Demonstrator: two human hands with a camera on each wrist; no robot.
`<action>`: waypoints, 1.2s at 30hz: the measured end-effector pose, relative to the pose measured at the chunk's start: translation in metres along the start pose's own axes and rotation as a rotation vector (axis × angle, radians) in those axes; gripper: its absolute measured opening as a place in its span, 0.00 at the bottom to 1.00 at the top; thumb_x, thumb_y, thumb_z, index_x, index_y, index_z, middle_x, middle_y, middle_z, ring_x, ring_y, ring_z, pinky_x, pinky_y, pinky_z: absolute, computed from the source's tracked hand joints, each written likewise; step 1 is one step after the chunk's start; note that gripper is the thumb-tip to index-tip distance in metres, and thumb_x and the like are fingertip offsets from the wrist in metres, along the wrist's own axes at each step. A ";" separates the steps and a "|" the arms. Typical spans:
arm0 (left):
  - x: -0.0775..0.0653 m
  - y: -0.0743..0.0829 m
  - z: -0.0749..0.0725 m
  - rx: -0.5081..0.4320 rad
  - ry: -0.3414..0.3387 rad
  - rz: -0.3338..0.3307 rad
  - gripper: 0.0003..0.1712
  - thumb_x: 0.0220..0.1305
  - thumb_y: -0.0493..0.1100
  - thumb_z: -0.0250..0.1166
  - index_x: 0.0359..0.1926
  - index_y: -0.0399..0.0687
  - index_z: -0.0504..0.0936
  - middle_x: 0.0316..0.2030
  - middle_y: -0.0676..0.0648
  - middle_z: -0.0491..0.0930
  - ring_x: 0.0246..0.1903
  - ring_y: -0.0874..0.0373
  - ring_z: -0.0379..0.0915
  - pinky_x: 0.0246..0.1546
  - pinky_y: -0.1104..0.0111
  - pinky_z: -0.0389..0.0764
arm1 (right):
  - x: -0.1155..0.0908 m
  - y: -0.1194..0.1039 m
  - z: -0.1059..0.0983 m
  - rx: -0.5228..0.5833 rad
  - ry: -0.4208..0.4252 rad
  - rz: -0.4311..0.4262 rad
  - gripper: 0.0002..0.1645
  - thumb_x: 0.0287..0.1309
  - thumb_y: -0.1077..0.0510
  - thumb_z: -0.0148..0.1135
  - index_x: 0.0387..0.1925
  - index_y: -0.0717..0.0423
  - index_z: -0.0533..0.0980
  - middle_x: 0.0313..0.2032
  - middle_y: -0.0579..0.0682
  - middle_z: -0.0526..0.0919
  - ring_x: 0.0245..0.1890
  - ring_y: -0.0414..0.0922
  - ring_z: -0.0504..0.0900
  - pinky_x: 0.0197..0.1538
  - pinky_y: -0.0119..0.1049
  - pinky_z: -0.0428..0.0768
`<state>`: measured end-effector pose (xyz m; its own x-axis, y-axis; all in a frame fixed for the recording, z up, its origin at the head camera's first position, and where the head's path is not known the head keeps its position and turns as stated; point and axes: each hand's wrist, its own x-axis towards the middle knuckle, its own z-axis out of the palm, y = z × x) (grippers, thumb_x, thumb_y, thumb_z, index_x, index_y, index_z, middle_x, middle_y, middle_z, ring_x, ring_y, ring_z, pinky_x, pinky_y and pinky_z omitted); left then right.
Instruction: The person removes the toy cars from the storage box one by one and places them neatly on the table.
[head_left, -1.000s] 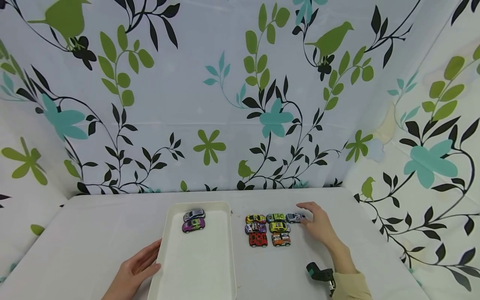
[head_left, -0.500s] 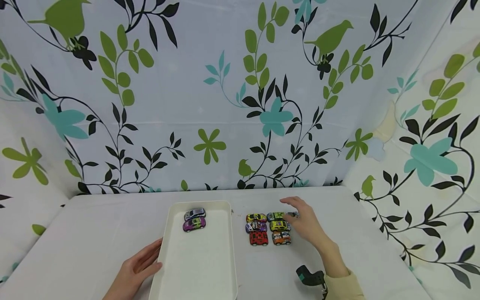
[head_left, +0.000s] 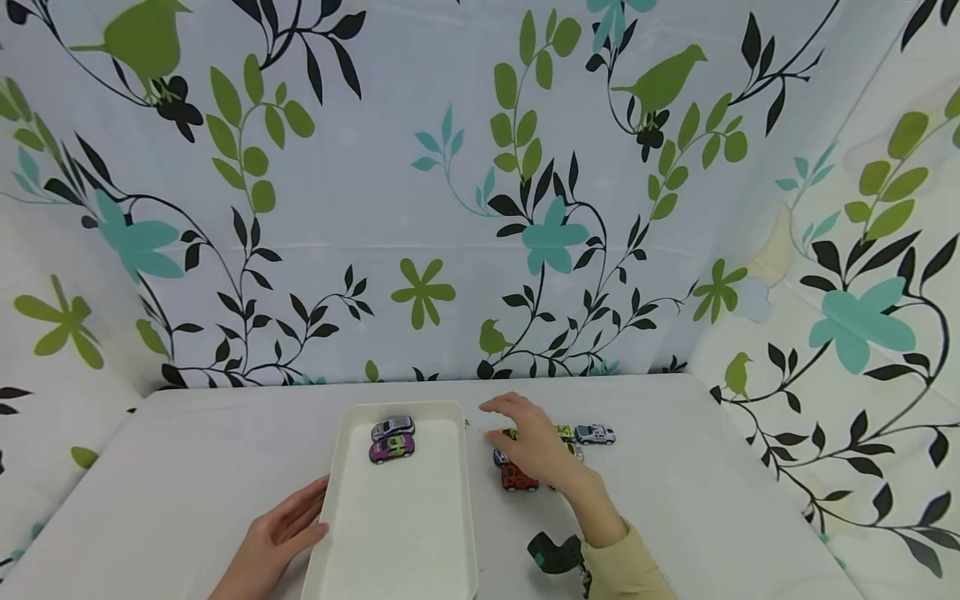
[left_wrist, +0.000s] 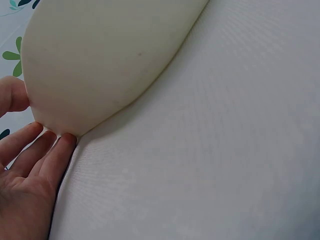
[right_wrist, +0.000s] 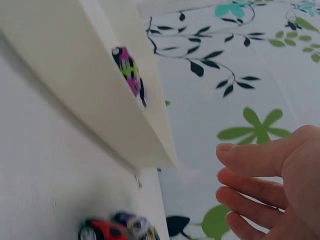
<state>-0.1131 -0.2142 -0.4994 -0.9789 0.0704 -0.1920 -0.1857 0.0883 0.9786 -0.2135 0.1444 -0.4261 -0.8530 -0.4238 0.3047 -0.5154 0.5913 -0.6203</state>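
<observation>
My left hand [head_left: 273, 537] touches the left side of a white tray [head_left: 390, 525] with its fingertips; in the left wrist view those fingers [left_wrist: 62, 157] rest against the outer wall. Inside the tray, near its far end, a silver toy car [head_left: 393, 427] and a purple-and-green toy car [head_left: 392, 449] stand side by side. My right hand [head_left: 540, 446] hovers over the group of toy cars right of the tray, thumb and fingers apart with nothing between them. It hides several cars there. A red toy car [head_left: 517, 478] and a white-and-blue toy car [head_left: 596, 434] show beside it.
A white-covered table [head_left: 712, 500] carries everything. A black wrist camera mount [head_left: 555, 553] hangs at my right forearm. Behind the table rises a cloth [head_left: 450, 317] printed with leaves and birds. The tray's right wall [right_wrist: 100, 110] stands between the cars and the tray floor.
My right hand has moved left from the white-and-blue car, across the group, to above the left column of cars. The left hand and the tray stay nearly where they were.
</observation>
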 end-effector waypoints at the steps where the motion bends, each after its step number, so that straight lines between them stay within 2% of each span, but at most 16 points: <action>1: 0.000 0.000 0.000 -0.003 0.001 0.000 0.41 0.67 0.44 0.66 0.76 0.41 0.59 0.74 0.40 0.59 0.54 0.82 0.68 0.57 0.72 0.79 | 0.002 -0.002 0.004 -0.003 -0.011 -0.014 0.21 0.62 0.63 0.67 0.57 0.55 0.79 0.57 0.51 0.80 0.61 0.53 0.76 0.62 0.53 0.78; 12: 0.000 -0.001 0.001 0.002 0.013 0.011 0.41 0.67 0.44 0.67 0.75 0.40 0.60 0.74 0.38 0.60 0.53 0.82 0.69 0.57 0.71 0.80 | 0.019 -0.030 0.034 -0.026 -0.080 -0.059 0.20 0.63 0.60 0.67 0.57 0.58 0.79 0.54 0.51 0.81 0.57 0.50 0.78 0.60 0.50 0.79; 17: -0.001 0.000 0.001 0.005 0.009 0.023 0.41 0.67 0.43 0.66 0.75 0.39 0.59 0.74 0.38 0.60 0.54 0.82 0.69 0.56 0.73 0.79 | 0.031 -0.046 0.045 -0.036 -0.081 -0.054 0.18 0.65 0.61 0.64 0.55 0.58 0.80 0.51 0.54 0.83 0.54 0.52 0.80 0.58 0.47 0.80; 20: -0.001 -0.001 0.001 0.001 0.006 0.026 0.41 0.67 0.43 0.66 0.75 0.39 0.59 0.74 0.38 0.59 0.54 0.82 0.69 0.57 0.73 0.79 | 0.038 -0.053 0.052 -0.042 -0.110 -0.028 0.16 0.67 0.61 0.62 0.55 0.59 0.80 0.50 0.54 0.83 0.52 0.52 0.80 0.54 0.42 0.81; 25: -0.001 -0.002 0.000 -0.013 0.006 0.028 0.41 0.67 0.43 0.66 0.75 0.39 0.59 0.74 0.38 0.60 0.54 0.82 0.70 0.56 0.73 0.80 | 0.052 -0.059 0.068 -0.107 -0.169 0.008 0.15 0.65 0.61 0.63 0.52 0.59 0.82 0.48 0.53 0.84 0.48 0.48 0.81 0.50 0.36 0.81; 31: -0.002 -0.003 0.000 -0.028 -0.004 0.030 0.41 0.66 0.42 0.66 0.75 0.37 0.59 0.74 0.37 0.59 0.54 0.81 0.70 0.57 0.73 0.79 | 0.059 -0.060 0.087 -0.179 -0.231 0.040 0.16 0.63 0.62 0.65 0.52 0.59 0.83 0.47 0.52 0.85 0.49 0.45 0.81 0.53 0.34 0.80; 36: -0.002 -0.002 0.000 -0.041 0.002 0.029 0.41 0.66 0.41 0.67 0.75 0.38 0.60 0.74 0.38 0.59 0.54 0.81 0.70 0.57 0.72 0.80 | 0.061 -0.059 0.095 -0.227 -0.225 0.045 0.17 0.60 0.62 0.66 0.52 0.59 0.83 0.45 0.51 0.84 0.47 0.44 0.80 0.50 0.33 0.80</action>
<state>-0.1107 -0.2143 -0.5015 -0.9841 0.0702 -0.1631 -0.1602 0.0453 0.9860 -0.2266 0.0184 -0.4394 -0.8488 -0.5197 0.0971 -0.5041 0.7403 -0.4448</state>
